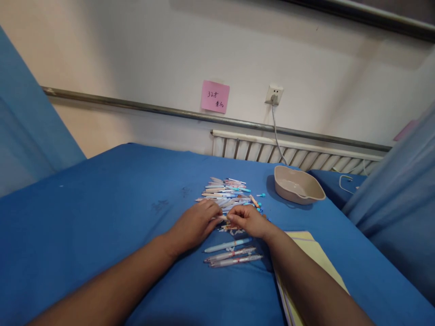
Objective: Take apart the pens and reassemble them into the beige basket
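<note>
My left hand and my right hand meet over the blue table, fingertips pinched together on a small pale pen part held between them. Just beyond the hands lies a pile of several pens and pen pieces, with small turquoise caps scattered at its right side. Three assembled pens lie side by side just in front of the hands, between my forearms.
A beige shallow dish sits to the right of the pile. A yellow pad lies under my right forearm. At the back are a white wall with a pink note, a socket with a cable and a radiator.
</note>
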`<state>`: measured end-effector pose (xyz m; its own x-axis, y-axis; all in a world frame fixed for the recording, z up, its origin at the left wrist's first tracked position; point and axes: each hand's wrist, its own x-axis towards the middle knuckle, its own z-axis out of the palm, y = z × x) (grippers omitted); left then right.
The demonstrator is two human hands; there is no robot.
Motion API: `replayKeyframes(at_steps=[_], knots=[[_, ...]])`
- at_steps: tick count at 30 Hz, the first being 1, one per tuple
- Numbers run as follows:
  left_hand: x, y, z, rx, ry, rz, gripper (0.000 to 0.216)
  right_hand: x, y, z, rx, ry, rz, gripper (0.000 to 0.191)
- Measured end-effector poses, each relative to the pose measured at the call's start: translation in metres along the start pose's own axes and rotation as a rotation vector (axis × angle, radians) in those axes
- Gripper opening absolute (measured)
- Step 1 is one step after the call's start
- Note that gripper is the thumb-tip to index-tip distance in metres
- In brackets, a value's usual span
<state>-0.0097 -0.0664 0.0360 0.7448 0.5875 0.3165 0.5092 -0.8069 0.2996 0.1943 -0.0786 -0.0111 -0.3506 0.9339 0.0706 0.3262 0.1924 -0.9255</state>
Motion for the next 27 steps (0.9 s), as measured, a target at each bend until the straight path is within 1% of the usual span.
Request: replayKeyframes(at_steps=[2,7,9,12,13,15,19,20,22,24,26,27], knots=[[0.000,-0.002,0.002,-0.028,0.007,-0.036,0.018,0.001,0.000,0.000,-0.005,0.031,-0.011,0.026],[-0.001,-0.006,0.007,-0.067,-0.042,-0.182,0.024,0.001,-0.002,-0.003,-0.086,0.060,-0.050,0.027],[0.000,-0.006,0.009,-0.064,-0.012,-0.181,0.022,0.001,-0.003,-0.004,-0.091,0.031,-0.069,0.027],[0.000,-0.007,0.010,-0.054,0.043,-0.119,0.018,0.001,-0.004,-0.004,-0.115,-0.033,-0.076,0.027],[0.000,-0.007,0.010,-0.049,0.049,-0.103,0.018,0.001,-0.004,-0.003,-0.133,-0.040,-0.073,0.025],[0.001,-0.007,0.009,-0.049,0.041,-0.109,0.018,0.001,-0.006,-0.002,-0.189,-0.011,-0.084,0.021],[0.004,-0.007,0.006,-0.140,-0.032,-0.270,0.028,-0.002,-0.011,-0.002,-0.356,0.079,-0.199,0.012],[0.005,-0.008,0.005,-0.174,-0.033,-0.294,0.029,-0.002,-0.011,-0.002,-0.388,0.094,-0.228,0.010],[0.005,-0.008,0.005,-0.212,0.016,-0.265,0.026,-0.003,-0.011,-0.003,-0.426,0.125,-0.262,0.008],[0.004,-0.009,0.005,-0.205,0.075,-0.173,0.029,-0.002,-0.010,-0.005,-0.435,0.136,-0.269,0.006],[0.002,-0.011,0.006,-0.181,0.069,-0.105,0.029,-0.002,-0.008,-0.006,-0.428,0.131,-0.269,0.006],[0.002,-0.012,0.006,-0.167,0.049,-0.109,0.026,-0.001,-0.008,-0.006,-0.425,0.125,-0.271,0.005]])
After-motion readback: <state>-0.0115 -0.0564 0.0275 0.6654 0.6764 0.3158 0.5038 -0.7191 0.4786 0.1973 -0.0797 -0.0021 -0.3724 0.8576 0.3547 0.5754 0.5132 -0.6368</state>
